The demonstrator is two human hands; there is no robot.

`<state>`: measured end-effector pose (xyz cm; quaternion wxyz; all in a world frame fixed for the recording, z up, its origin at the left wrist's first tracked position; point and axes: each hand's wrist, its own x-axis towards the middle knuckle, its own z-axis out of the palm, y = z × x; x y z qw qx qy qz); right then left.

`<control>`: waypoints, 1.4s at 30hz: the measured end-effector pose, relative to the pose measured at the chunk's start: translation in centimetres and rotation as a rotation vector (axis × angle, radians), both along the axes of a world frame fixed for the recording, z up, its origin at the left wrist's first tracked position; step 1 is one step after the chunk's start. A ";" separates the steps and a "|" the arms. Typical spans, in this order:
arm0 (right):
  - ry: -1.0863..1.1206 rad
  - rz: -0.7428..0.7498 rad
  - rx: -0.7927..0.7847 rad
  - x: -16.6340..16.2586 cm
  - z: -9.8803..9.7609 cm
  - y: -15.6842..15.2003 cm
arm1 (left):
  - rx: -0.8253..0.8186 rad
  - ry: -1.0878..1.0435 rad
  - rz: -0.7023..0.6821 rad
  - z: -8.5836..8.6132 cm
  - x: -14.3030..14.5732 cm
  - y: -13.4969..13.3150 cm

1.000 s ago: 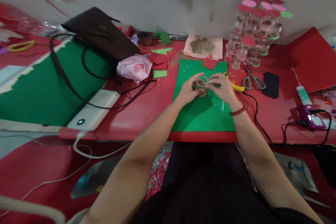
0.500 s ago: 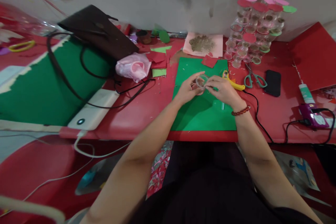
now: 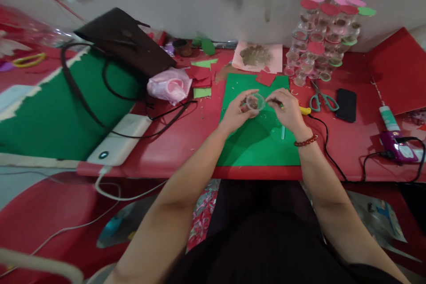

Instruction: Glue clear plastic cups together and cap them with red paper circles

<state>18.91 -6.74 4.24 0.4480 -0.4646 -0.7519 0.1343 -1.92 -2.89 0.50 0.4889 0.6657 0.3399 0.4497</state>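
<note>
Clear plastic forms the small cup (image 3: 255, 103) I have near the middle of the frame, over the green board (image 3: 239, 151). My left hand (image 3: 238, 111) has its fingers clamped around the cup's left side, and the cup's mouth faces up towards my camera, so its axis runs roughly along my line of view. My right hand (image 3: 285, 108) is just beside the rim on the other side: the cup lies to the left of these fingers, whose tips are drawn together. From this far off I can't tell whether they pinch something tiny or touch the rim. The left hand is the nearer one, already on the cup.

Counting what I have around the hands: one cup held, one pale clear stick (image 3: 283, 132) lying on the board below the right hand, and one yellow glue gun (image 3: 305, 110), partly hidden behind that hand. Further right on the red bench (image 3: 183, 146) I count one pair of scissors (image 3: 319, 101) and one dark phone (image 3: 346, 105). Upper right, one tall cluster of cups (image 3: 317, 49) stands topped with coloured discs; at upper centre, one pink sheet (image 3: 238, 64) bears one brownish heap (image 3: 255, 56).
</note>
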 end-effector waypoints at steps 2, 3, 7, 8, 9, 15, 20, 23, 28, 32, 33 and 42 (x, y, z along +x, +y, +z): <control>-0.002 0.038 -0.020 0.0 0.0 0.0 | 0.017 0.000 -0.002 0.0 0.0 0.0; -0.005 0.057 -0.029 0.0 0.0 0.0 | 0.022 -0.004 -0.007 -0.1 0.0 0.0; -0.035 0.077 -0.047 -0.1 0.1 -0.2 | 0.006 -0.035 -0.033 -0.1 0.0 0.0; -0.046 0.077 -0.047 0.0 0.1 -0.2 | -0.002 -0.039 -0.039 0.0 0.0 0.0; -0.056 0.081 -0.042 0.0 0.0 -0.2 | -0.010 -0.039 -0.042 0.0 0.0 0.0; -0.103 0.119 0.020 0.1 -0.2 -0.2 | -0.045 -0.040 -0.043 0.2 0.0 -0.3; -0.192 0.106 0.077 -0.1 0.0 -0.8 | -0.049 -0.062 -0.065 0.2 0.0 -0.2; -0.263 0.080 0.143 -0.5 -0.1 -0.9 | -0.093 -0.117 -0.105 0.0 0.0 -0.1; -0.370 -0.033 0.212 -1.3 -0.6 -1.2 | -0.210 -0.194 -0.177 -0.1 0.2 0.0; -0.412 -0.110 0.224 -1.7 -0.9 -1.6 | -0.201 -0.175 -0.168 0.0 0.3 -0.1; -0.406 -0.117 0.222 -1.7 -0.9 -1.6 | -0.202 -0.179 -0.169 0.0 0.3 -0.1; -0.332 -0.083 0.189 -1.4 -0.5 -1.3 | -0.197 -0.180 -0.132 -0.4 0.2 0.0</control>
